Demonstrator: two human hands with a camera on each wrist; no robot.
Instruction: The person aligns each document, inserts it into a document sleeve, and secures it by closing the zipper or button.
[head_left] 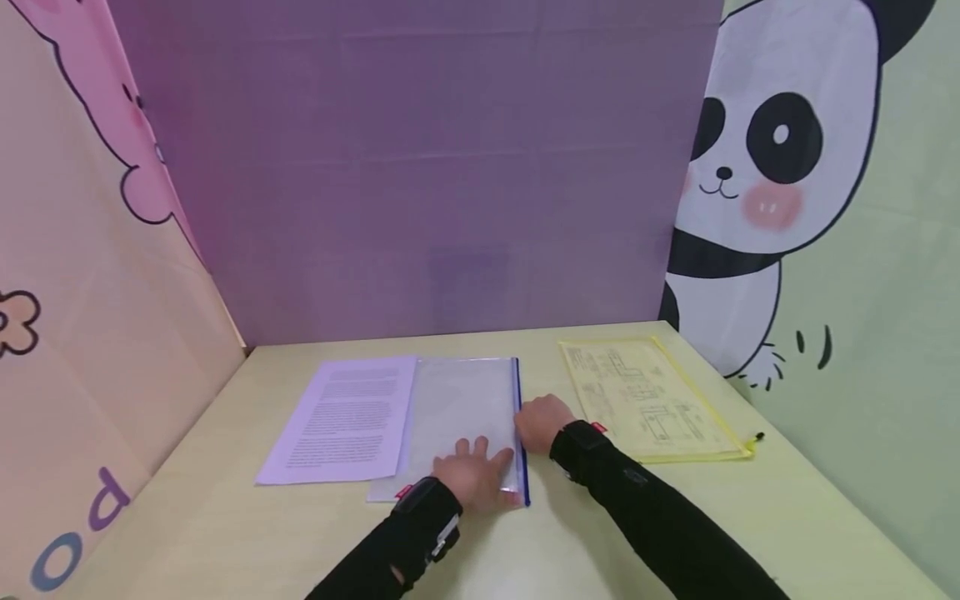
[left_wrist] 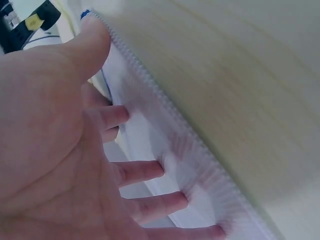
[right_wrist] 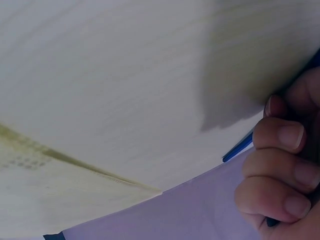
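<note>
At the lower centre of the head view, a clear plastic folder (head_left: pixel 468 400) lay on the pale tabletop (head_left: pixel 225 542), a blue strip (head_left: pixel 516 379) running along its right edge. The left hand (head_left: pixel 474 479) rested on the folder's lower part, fingers spread apart; its grip was wide and had hold of nothing. In the left wrist view, the fingertips (left_wrist: pixel 175 201) touched the plastic while a ribbed edge (left_wrist: pixel 165 102) slanted from the upper left to the lower right, the thumb near its blue upper end.

Just right of centre in the head view, the right hand (head_left: pixel 543 423) was at the blue strip, its grip closed with the fingers curled in and the strip held there. At the right of the right wrist view, the strip passed behind those bent fingers, and a small dark piece (right_wrist: pixel 272 221) showed below them, too covered to identify.

At centre left of the head view, a printed lilac sheet (head_left: pixel 345 421) overlapped the folder's left side. At centre right, a yellow-edged pouch (head_left: pixel 648 400) with line drawings lay near the right hand, a dark-tipped pull (head_left: pixel 757 437) at its lower right corner. Black sleeves (head_left: pixel 660 517) covered both forearms.
</note>
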